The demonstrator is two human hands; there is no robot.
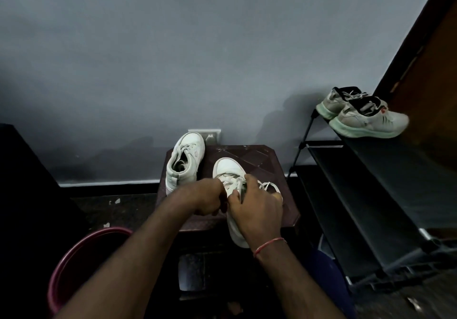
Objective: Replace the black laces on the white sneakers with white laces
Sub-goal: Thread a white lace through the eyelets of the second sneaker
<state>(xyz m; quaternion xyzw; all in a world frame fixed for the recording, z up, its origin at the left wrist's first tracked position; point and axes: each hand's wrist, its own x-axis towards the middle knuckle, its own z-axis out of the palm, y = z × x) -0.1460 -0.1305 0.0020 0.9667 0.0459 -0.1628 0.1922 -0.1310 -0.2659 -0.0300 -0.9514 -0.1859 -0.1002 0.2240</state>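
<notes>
Lacing Station: Hand and Part Positions

Table (262,155), small, dark brown, serves as the reference point. Two white sneakers stand on it, toes towards its far edge.

1. Far sneaker (188,155): at the table's far left corner, laced in white, untouched by either hand.
2. Near sneaker (228,166): at the table's centre, with its heel overhanging the near edge.
3. White lace (269,185): threaded across the near sneaker; one loop lies on the table top to the right of that sneaker.
4. Right hand (257,209): over the near sneaker's tongue, fingers curled, thumb and forefinger pinching a strand of the white lace. A red thread (269,243) circles the wrist.
5. Left hand (209,198): against the near sneaker's left side, fingers curled under. Whether they hold anything cannot be told.

Surroundings: a wall socket (212,136) behind the table; a black shoe rack (371,195) to the table's right, bearing grey running shoes (366,118); a pink tub (74,256) to the table's near left.
</notes>
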